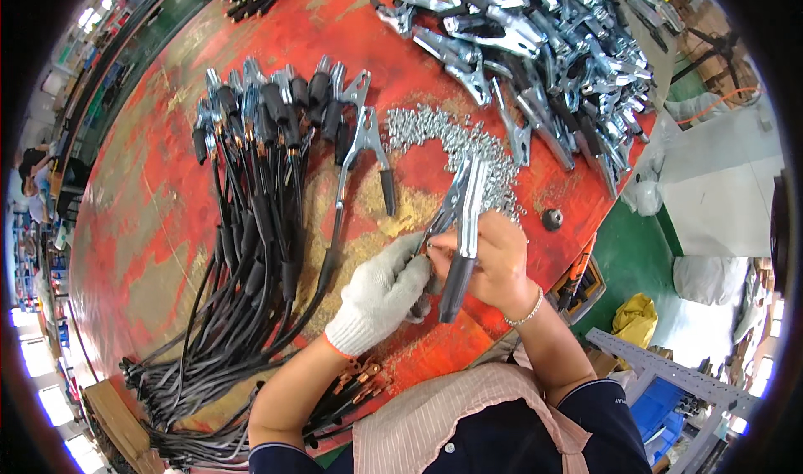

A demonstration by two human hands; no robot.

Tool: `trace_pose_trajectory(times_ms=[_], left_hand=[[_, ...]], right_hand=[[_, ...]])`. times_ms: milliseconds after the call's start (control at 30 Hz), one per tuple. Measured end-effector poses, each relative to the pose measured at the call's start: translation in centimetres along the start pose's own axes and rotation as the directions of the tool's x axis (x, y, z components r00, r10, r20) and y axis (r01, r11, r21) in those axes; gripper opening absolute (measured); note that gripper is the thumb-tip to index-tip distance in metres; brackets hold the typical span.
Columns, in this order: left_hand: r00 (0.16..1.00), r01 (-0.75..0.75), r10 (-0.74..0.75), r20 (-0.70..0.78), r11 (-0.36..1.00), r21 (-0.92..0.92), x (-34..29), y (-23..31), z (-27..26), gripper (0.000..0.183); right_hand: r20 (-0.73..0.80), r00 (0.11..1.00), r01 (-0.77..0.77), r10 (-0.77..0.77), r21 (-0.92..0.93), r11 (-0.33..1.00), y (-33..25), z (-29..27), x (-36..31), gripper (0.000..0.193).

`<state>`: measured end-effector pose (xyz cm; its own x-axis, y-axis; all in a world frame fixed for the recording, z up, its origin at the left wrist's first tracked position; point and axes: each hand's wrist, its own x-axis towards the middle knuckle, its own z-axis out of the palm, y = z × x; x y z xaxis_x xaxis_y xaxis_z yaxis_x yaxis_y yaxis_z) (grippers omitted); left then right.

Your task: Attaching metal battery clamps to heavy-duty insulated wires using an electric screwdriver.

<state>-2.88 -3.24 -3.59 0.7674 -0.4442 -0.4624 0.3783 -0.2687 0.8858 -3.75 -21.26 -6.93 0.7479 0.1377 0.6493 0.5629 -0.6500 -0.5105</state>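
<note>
A silver spring clamp (471,206) with a black-sleeved handle is in front of me, its jaws pointing away. My left hand (381,294), in a white knitted glove, is closed around its left side near the handle end. My bare right hand (495,265), with a bead bracelet at the wrist, lies partly behind the clamp. Its thumb and fingertips are pinched together at the clamp's inner side, beside the gloved fingers; what they pinch is hidden. Just beyond is a heap of small silver screws (493,165). Left of it lies a clamp joined to a black cable (365,140).
A bundle of black cables (259,198) with clamps on their far ends covers the left of the red, worn table (150,223). Loose clamps (535,48) are piled at the far right. A small dark round part (552,219) lies near the right edge. Bare copper-ended cables (361,382) sit near my lap.
</note>
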Motion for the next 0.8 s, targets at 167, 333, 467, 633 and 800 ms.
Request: trace_pose_trajectory(times_ms=[167,333,467,633,800], left_hand=[[0.987,-0.122,0.143,-0.074,0.964,0.237,0.3,-0.7,-0.3,0.032],[0.981,-0.181,0.190,-0.038,0.969,0.171,-1.4,-0.6,-0.5,0.034],[0.947,-0.294,0.311,-0.081,0.941,0.170,-0.9,-0.8,0.3,0.026],[0.953,-0.293,0.298,-0.059,0.953,0.074,-1.4,-1.0,-0.2,0.025],[0.976,-0.191,0.211,-0.059,0.953,0.236,-0.6,-1.5,-0.3,0.034]], right_hand=[[0.029,0.998,-0.050,0.051,-0.033,0.998,0.5,0.4,-0.7,0.024],[-0.063,0.996,-0.064,0.066,0.034,0.997,-1.2,0.8,-0.5,0.019],[-0.014,0.990,-0.139,0.140,0.045,0.989,0.1,1.1,-1.6,0.018],[0.018,0.993,-0.121,0.121,0.019,0.992,-1.3,0.3,-0.3,0.018],[-0.022,0.987,-0.156,0.157,0.053,0.986,-2.0,0.2,0.2,0.018]])
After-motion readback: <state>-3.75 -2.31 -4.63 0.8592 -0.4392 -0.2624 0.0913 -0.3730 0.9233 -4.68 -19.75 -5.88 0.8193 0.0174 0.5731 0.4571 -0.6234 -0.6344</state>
